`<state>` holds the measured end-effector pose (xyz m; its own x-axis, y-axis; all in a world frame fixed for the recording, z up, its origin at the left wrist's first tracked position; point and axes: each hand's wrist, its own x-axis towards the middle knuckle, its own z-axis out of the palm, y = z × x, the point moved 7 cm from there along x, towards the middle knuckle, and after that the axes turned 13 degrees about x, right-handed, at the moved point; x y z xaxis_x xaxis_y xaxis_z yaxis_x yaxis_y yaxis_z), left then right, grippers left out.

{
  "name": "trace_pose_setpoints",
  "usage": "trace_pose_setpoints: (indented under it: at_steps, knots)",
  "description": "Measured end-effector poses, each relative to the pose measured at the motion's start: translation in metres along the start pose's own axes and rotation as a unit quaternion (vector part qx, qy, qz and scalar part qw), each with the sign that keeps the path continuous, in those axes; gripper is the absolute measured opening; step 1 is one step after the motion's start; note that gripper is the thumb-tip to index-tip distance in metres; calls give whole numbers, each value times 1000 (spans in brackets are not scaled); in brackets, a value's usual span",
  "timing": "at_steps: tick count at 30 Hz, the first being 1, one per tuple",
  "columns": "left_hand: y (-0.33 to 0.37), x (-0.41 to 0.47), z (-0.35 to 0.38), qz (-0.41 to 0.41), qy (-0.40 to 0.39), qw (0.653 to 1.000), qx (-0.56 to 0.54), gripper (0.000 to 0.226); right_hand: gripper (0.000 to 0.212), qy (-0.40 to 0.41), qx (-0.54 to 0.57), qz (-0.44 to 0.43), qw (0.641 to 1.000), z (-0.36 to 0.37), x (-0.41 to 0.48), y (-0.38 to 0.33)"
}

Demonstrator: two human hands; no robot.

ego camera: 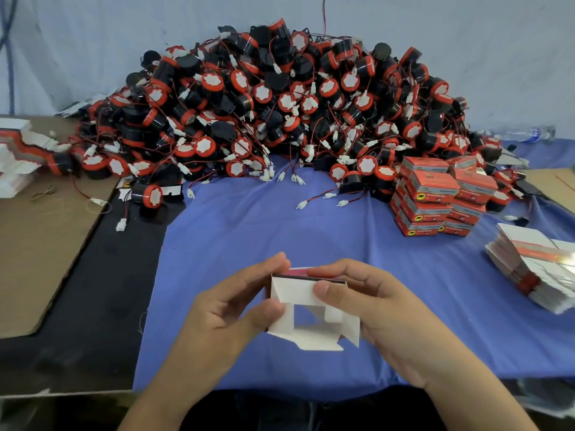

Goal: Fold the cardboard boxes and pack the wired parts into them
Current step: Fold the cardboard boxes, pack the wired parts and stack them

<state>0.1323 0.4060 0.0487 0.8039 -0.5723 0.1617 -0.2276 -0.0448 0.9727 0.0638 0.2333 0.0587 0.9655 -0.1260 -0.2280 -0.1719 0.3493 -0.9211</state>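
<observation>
Box-folding step: one carton in both hands, end flaps half tucked.

I have the cardboard box (pixel 294 290) pinched between my left hand (pixel 224 306) and right hand (pixel 370 306) just above the blue cloth (pixel 280 225), with both thumbs pressing its white flaps and the near end gaping open. As I read it, I next need to push those flaps home, then reach beyond the grip to the pile of wired parts (pixel 280 104). Packed boxes (pixel 435 197) stand beyond-right of the grip and flat blanks (pixel 535 269) lie to its right. Loose connectors (pixel 311 202) between the grip and the pile could snag.
</observation>
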Motion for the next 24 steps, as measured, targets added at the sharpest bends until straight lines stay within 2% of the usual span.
trace_pose_setpoints:
  at_steps: [4,8,11,14,18,22,24]
  knots:
    - [-7,-1,5,-31,39,999,-14,40,27,-8,-10,-30,999,3,-3,-1]
    - [-12,-3,3,-59,98,992,-52,44,47,-51,70,-54,995,2,-11,-3]
    - [-12,-5,3,-54,121,990,-42,42,48,-58,37,-88,994,4,-13,-2]
    - [-12,-8,7,-39,136,989,-33,40,45,-13,-8,-121,993,3,-10,3]
    - [-8,-12,12,-4,165,986,-4,43,46,78,-65,-204,974,3,-10,4]
    - [-6,-14,8,14,197,980,17,38,53,141,-165,-273,937,-1,-16,0]
    - [-5,-14,5,9,200,979,29,37,48,133,-206,-308,919,1,-21,-6]
